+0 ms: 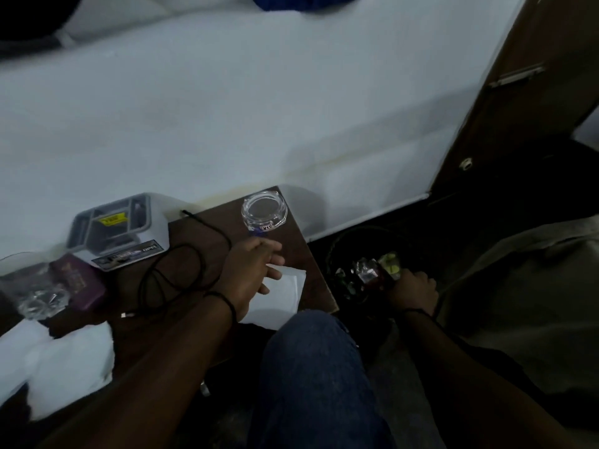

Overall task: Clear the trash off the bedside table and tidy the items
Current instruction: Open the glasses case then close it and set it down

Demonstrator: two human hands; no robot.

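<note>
The brown bedside table carries a clear glass ashtray, a white paper, a looped black cable, a white box and a maroon booklet. My left hand hovers over the white paper with fingers apart. Its fingertips reach a small blue thing under the ashtray's near edge. My right hand is closed on crumpled shiny and green wrappers, low over a black bin to the right of the table.
A glass item sits at the table's left end. White bedding lies beyond the table, and a white cloth at its near left. A brown wooden door stands at the right. My jeans-clad knee is below the table.
</note>
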